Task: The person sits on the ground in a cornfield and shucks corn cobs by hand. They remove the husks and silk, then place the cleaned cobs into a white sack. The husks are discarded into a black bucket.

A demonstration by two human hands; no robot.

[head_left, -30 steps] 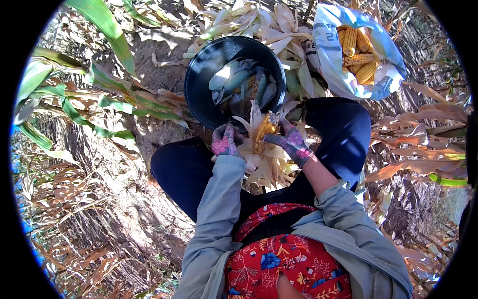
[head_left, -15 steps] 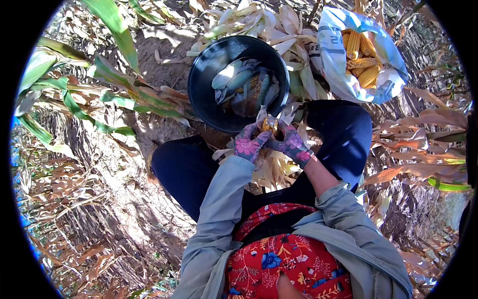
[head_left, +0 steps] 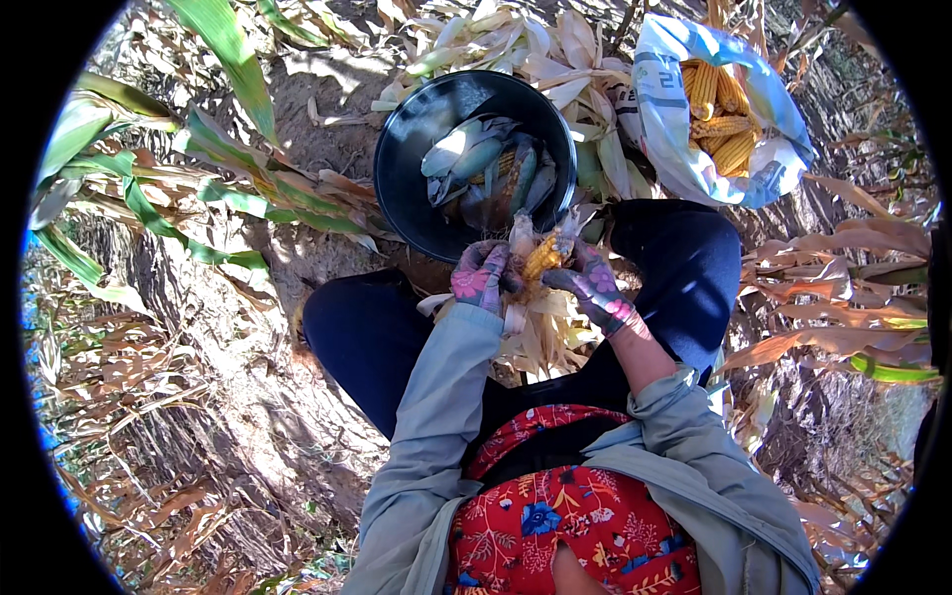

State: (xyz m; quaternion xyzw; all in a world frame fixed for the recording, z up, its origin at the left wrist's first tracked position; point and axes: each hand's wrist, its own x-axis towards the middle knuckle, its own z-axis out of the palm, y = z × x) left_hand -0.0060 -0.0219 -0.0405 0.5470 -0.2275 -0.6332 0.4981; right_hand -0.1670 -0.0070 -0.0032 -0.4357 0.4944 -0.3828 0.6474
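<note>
A partly husked ear of corn (head_left: 544, 256) is between my gloved hands, above my lap, its yellow kernels showing between pale peeled husk leaves. My left hand (head_left: 480, 278), in a grey glove with pink flowers, is closed at its left side on the husk and silk. The fingers of my right hand (head_left: 593, 284), gloved alike, are closed against the ear's right side. Just beyond my hands stands a black bucket (head_left: 395, 213) with several ears in greenish-grey husks (head_left: 481, 164). Loose dry husks (head_left: 548, 337) lie below my hands, between my legs.
A white plastic sack (head_left: 659, 129) at the far right holds several husked yellow ears (head_left: 722, 124). Pale husks (head_left: 570, 59) are heaped behind the bucket. Green corn leaves (head_left: 233, 69) reach in from the left; dry stalks (head_left: 843, 297) lie at the right.
My hands have drawn slightly apart, the left leftward and the right rightward. More of the ear's yellow kernels shows, with the husk leaves spread to its sides.
</note>
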